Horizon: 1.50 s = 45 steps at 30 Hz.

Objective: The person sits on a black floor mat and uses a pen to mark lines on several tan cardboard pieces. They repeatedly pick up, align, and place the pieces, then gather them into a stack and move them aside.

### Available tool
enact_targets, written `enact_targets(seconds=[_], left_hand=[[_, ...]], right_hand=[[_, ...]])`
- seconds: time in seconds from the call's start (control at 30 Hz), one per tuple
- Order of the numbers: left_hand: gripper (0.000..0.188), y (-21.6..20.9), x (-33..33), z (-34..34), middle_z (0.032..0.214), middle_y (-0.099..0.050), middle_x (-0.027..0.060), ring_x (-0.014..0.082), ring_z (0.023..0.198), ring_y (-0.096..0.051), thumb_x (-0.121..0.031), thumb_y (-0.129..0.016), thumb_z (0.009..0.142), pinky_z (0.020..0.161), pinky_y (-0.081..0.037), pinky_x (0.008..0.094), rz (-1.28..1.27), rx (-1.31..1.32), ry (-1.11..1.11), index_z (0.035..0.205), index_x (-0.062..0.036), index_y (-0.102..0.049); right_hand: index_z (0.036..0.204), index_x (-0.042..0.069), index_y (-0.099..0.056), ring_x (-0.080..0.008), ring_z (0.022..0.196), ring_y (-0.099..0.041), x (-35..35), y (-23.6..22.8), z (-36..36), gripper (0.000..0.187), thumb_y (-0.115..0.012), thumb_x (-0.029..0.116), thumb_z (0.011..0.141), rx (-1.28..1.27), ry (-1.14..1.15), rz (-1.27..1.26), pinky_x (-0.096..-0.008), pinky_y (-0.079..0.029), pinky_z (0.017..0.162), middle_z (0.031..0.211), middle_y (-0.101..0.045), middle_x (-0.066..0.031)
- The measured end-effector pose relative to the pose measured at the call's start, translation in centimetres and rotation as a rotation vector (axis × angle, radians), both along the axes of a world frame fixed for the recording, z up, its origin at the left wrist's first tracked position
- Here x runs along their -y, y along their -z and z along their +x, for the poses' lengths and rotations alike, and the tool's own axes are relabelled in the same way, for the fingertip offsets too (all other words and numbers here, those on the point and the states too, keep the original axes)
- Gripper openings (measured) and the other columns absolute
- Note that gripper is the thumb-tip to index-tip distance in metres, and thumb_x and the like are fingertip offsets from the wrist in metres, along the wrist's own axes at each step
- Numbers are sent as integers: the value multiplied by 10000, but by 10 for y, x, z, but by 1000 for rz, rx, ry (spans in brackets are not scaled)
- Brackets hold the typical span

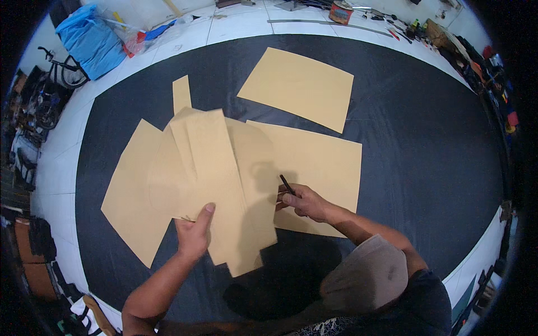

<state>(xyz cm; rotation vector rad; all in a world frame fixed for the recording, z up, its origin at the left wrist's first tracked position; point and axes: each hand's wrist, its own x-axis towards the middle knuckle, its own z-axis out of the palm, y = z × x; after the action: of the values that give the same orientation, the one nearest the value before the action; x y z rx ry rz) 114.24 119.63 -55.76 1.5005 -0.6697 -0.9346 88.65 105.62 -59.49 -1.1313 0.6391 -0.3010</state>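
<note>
My left hand [193, 232] grips several overlapping tan card pieces at their near edge, thumb pressed on top and fingers hidden underneath. Uppermost lies a long card strip [216, 162], over a wider card piece [255, 196] with a stepped lower edge. In my right hand [302, 203] is a black pen [286, 183], its tip pointing up and left. The fingers of that hand are at the right edge of the held pieces; whether they also grip the card I cannot tell. Below this hand lies a large flat card sheet [330, 173].
Loose card sheets lie to the left [131, 190] and at the far side [302, 87] on a dark floor mat [426, 151]. Beyond it are a blue bag [92, 42], a tin can [340, 12], a long metal ruler [328, 22] and scattered tools. A cap [367, 274] covers part of the near right.
</note>
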Motion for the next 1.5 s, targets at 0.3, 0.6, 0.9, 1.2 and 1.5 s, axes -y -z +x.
enact_targets(seconds=[0.3,0.6,0.9,1.2,1.5], left_hand=[[314,54,1,-140,1014,-652,131,226,949,-617,-215,-628,908,842,-482,353,156,25,134,1093,36,-594],[400,184,-13,-269,991,-647,107,208,843,-616,-307,-604,912,719,-519,342,421,-663,545,1166,-1,-563],[397,146,54,15,996,-641,199,363,956,-625,-145,-626,750,820,-506,429,460,711,50,1138,-69,-593],[899,143,13,181,1441,-293,273,336,1091,-599,-156,-709,744,869,-518,428,1430,1005,232,1467,-117,-176],[1070,141,-26,204,1330,-467,252,348,1106,-584,-203,-743,723,887,-497,494,1429,1011,251,1507,-224,-14]], right_hand=[[1259,-43,-496,-204,994,-594,49,15,-43,637,-759,274,773,-246,78,-13,-331,-478,856,1142,-608,-145],[1201,-2,-569,-278,1037,-595,132,78,-116,687,-803,333,648,-935,-436,-613,-365,-454,920,1116,-642,-169],[1197,-38,-564,-335,1071,-594,138,72,-139,770,-840,348,590,-1152,-243,-665,-403,-465,930,1160,-610,-223],[1159,23,-579,-322,1024,-600,106,60,-134,603,-818,307,683,-1018,142,-895,-400,-496,861,1125,-594,-168],[1133,45,-589,-291,951,-629,95,52,-154,410,-730,219,789,-890,281,-967,-385,-509,830,1100,-613,-143]])
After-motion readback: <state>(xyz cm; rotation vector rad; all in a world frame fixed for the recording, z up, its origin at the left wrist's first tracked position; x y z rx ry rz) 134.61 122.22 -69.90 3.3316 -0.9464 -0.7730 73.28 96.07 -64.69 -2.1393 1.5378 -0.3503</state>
